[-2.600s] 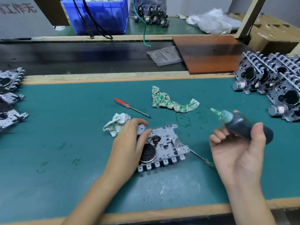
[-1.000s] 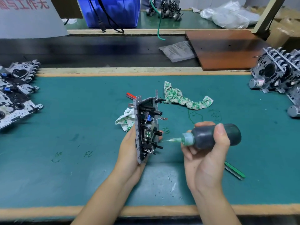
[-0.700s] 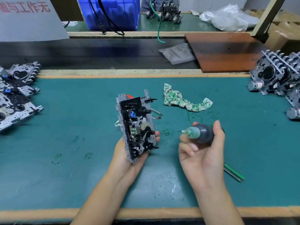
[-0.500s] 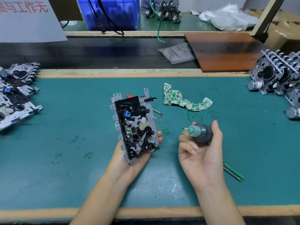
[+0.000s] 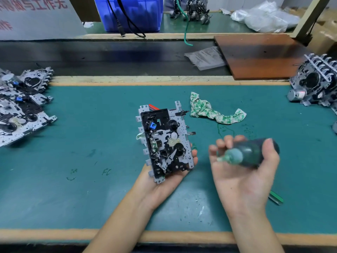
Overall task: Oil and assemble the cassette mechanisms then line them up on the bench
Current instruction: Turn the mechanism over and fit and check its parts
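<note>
The left hand [image 5: 165, 181] is cradling the cassette mechanism [image 5: 165, 141] from beneath, holding it nearly upright above the desk [image 5: 91, 143], its fingers curling round the right edge; the right hand [image 5: 242, 170] is gripping the dark oil bottle [image 5: 255, 152] just right of the mechanism, nozzle pointing toward it but not touching. Since only the lower end of the mechanism is sitting in the palm, it could probably tip forward or slide out; a squeeze on the bottle now would likely drip oil onto the desk or the fingers rather than the gears. The bottle and its tip are smeared by motion, so whether oil is hanging from the nozzle cannot be told; the palm under the mechanism is hidden. A red tool [image 5: 152, 107] is peeping out behind the mechanism's top edge, mostly covered; the finished mechanisms [image 5: 21, 114] far left of it are cut off by the frame; a green tool [image 5: 276, 198] is partly hidden behind the right hand.
</note>
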A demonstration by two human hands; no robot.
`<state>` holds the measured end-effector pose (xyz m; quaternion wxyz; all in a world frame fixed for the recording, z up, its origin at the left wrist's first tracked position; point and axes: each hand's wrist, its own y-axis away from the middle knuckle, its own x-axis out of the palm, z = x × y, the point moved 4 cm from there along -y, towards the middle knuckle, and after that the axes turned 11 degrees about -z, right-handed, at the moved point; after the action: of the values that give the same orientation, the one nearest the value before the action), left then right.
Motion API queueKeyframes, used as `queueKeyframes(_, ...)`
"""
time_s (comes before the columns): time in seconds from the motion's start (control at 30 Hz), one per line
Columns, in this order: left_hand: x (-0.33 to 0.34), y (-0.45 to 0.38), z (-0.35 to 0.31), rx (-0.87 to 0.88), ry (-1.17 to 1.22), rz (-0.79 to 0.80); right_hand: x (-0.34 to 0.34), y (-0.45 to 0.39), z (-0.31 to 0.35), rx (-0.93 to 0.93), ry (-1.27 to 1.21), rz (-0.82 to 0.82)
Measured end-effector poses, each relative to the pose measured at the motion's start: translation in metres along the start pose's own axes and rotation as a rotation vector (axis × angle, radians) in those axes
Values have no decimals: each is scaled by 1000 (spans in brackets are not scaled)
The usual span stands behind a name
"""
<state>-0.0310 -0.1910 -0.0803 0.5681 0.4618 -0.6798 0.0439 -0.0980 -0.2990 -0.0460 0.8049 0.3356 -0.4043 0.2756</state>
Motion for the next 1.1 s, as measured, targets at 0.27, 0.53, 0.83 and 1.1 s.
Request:
queueKeyframes(0.27,4,4,-2,149,-185,-37,30,30,20,-460,784,281)
queueKeyframes(0.53,1,10,-3,186,-312,-120,33,43,-11,-580,1167,192)
queueKeyframes(0.83,28,20,0,117,-211,164,35,41,-14,-553,1244,197)
queueKeyframes(1.1,16,18,-3,176,-463,-55,32,35,-16,-385,1151,247)
